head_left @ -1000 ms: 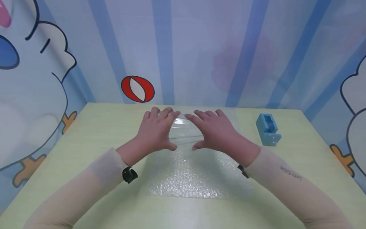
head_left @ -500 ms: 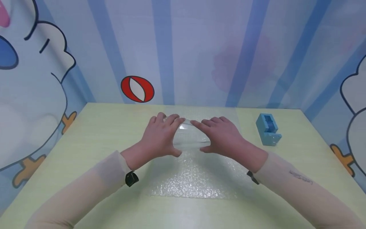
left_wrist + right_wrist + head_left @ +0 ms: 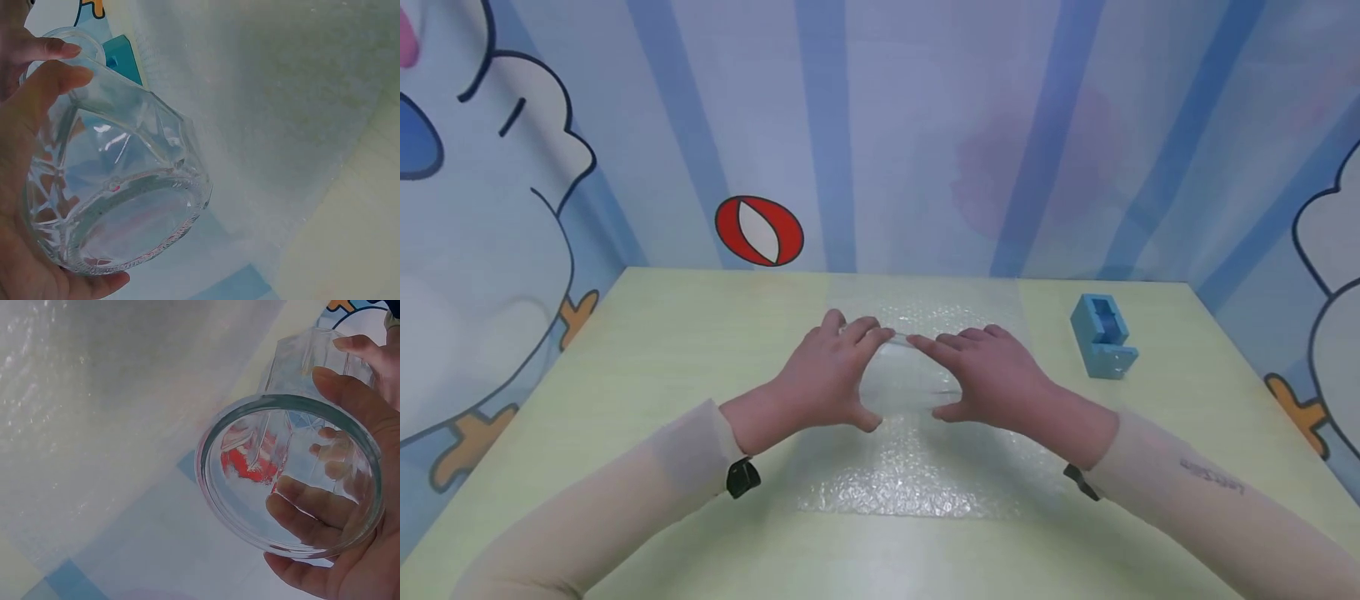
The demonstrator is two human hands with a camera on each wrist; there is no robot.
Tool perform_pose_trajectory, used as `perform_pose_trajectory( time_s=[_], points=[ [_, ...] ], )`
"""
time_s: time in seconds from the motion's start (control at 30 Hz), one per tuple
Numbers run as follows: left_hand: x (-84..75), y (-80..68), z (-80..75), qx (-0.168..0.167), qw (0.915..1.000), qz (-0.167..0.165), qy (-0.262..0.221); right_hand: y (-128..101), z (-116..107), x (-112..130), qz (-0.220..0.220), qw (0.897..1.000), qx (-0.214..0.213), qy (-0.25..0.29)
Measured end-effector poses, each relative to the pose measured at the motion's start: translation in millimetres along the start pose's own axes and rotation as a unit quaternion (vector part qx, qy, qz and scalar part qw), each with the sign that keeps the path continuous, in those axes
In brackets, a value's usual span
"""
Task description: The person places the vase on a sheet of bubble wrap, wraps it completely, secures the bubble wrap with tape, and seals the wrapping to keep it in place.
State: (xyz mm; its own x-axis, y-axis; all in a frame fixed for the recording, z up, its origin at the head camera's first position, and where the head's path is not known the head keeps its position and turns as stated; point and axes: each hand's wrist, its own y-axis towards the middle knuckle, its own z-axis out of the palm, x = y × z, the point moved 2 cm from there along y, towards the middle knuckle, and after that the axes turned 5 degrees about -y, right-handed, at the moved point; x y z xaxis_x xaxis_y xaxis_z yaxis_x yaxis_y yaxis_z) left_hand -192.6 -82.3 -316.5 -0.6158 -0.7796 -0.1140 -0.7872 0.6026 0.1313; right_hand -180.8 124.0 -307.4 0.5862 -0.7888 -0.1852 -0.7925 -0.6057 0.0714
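A: Head view: a pale green bench [image 3: 662, 350] is seen, closed in by cartoon-printed walls [image 3: 925, 125]. What is laid on it?

B: A sheet of bubble wrap [image 3: 910, 475] is spread flat along the middle of the bench, running from the far edge towards the near edge. It is the largest thing carried there.

A: And the hands?

B: Both are held over the middle of the sheet. A clear faceted glass [image 3: 910, 375] is gripped on its side between them. The left hand [image 3: 827, 379] is curled round its thick base end, the right hand [image 3: 992, 379] round its open rim end. Whether the glass is touching the wrap or is held just above it cannot be told.

A: Is the grip confirmed by the wrist views?

B: Yes. In the left wrist view the glass [image 3: 119, 181] is seen with fingers [image 3: 50, 81] wrapped over its wall and the palm beneath. In the right wrist view the round mouth of the glass [image 3: 294, 475] is turned to the camera, with fingers [image 3: 312, 512] showing through it. Each grip is clamped on the glass.

A: Anything smaller?

B: A blue tape dispenser [image 3: 1102, 336] is stood near the far right corner of the bench, well apart from the hands and just beside the sheet's right edge.
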Motion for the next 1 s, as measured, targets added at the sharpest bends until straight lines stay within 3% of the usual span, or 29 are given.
perform_pose_trajectory(
  time_s=[0.23, 0.47, 1.0],
  points=[
    [-3.8, -4.8, 1.3, 0.03, 0.9995, -0.006, -0.008, -6.5, 5.6, 2.7, -0.014, 1.0, -0.014, 0.009],
    [-5.8, -8.4, 4.0, 0.049, 0.9986, -0.006, -0.019, -9.8, 8.7, 4.9, -0.017, 1.0, -0.001, 0.02],
    [-10.4, -13.1, 10.2, 0.075, 0.9968, 0.003, -0.028, -17.9, 14.5, 8.5, -0.02, 0.999, 0.014, 0.043]
  ],
)
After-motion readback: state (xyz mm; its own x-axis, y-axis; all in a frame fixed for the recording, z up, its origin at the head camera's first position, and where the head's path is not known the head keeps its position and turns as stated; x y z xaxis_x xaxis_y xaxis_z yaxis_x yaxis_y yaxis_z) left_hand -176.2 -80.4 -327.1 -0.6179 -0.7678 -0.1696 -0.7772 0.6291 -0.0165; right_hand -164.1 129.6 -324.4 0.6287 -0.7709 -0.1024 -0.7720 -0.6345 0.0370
